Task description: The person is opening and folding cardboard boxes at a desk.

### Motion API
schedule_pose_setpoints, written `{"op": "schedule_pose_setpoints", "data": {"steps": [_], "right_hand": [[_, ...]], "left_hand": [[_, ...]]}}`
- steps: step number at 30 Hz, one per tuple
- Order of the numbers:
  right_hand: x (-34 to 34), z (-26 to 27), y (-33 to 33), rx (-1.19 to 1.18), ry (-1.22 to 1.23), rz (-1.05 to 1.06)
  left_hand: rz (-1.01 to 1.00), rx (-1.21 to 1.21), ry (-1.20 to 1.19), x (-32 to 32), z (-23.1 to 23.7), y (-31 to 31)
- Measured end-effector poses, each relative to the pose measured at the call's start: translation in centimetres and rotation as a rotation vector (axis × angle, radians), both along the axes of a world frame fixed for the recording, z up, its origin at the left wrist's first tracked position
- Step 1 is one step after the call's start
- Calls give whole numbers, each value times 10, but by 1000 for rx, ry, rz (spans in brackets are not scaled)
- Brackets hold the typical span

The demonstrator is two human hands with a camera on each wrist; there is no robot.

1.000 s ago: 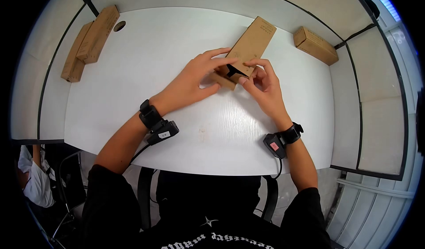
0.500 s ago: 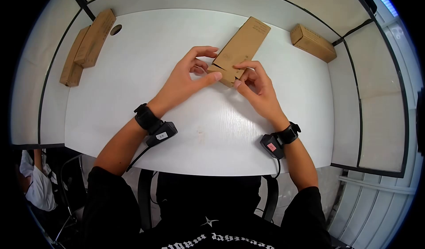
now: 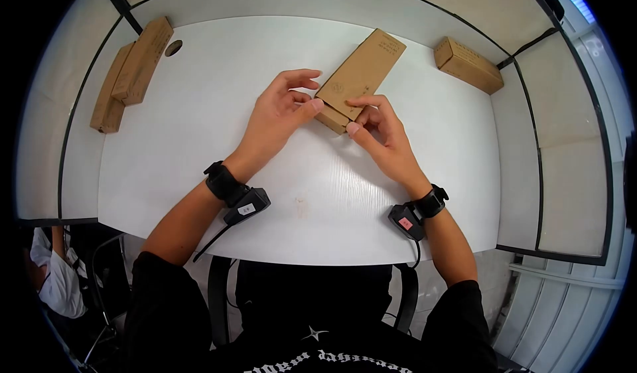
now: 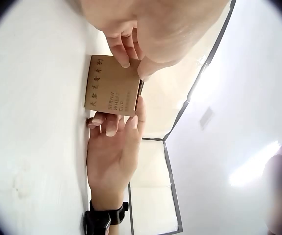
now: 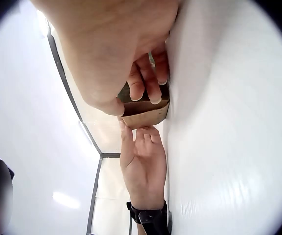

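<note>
A long brown cardboard box (image 3: 361, 74) lies aslant on the white table, its near end between the two hands. That end flap (image 4: 112, 88), printed "STRAW WHEAT CUP", is folded up over the end, and a narrow gap shows along its top edge. My left hand (image 3: 272, 124) has its thumb at the left corner of the flap, with bent fingers beside the box. My right hand (image 3: 386, 141) grips the right corner, index finger on the top face and thumb at the flap's edge. A dark gap (image 5: 143, 105) shows at the box's side in the right wrist view.
Two brown boxes stand together at the left wall, one (image 3: 142, 61) partly beside the other (image 3: 109, 97). Another box (image 3: 469, 66) lies at the back right wall. Panels (image 3: 564, 127) enclose the white table (image 3: 298, 194). A cable hole (image 3: 174, 48) is at the back left.
The end flap has come up over the near end, hiding the dark opening seen earlier. My left thumb has moved onto the flap's corner, while the right hand stays at the right corner.
</note>
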State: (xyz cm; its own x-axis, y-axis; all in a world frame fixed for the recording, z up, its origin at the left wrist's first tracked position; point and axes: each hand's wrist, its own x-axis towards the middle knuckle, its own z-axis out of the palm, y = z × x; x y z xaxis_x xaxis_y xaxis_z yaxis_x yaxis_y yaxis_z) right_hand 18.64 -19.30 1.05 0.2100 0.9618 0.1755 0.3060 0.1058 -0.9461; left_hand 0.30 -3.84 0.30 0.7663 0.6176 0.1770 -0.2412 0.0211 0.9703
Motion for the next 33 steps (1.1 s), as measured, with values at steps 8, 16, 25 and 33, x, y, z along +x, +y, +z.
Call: {"op": "schedule_pose_setpoints", "data": {"steps": [8, 16, 25, 33], "right_hand": [[-3, 1, 0, -2, 9, 18], [-11, 7, -2, -20, -32, 51], [-11, 1, -1, 20, -68, 21], [0, -1, 2, -28, -102, -267]], "left_hand": [[74, 84, -35, 1, -5, -3], [194, 246, 31, 4, -12, 3], [3, 304, 138, 5, -4, -2], [-80, 380, 210, -3, 3, -6]]}}
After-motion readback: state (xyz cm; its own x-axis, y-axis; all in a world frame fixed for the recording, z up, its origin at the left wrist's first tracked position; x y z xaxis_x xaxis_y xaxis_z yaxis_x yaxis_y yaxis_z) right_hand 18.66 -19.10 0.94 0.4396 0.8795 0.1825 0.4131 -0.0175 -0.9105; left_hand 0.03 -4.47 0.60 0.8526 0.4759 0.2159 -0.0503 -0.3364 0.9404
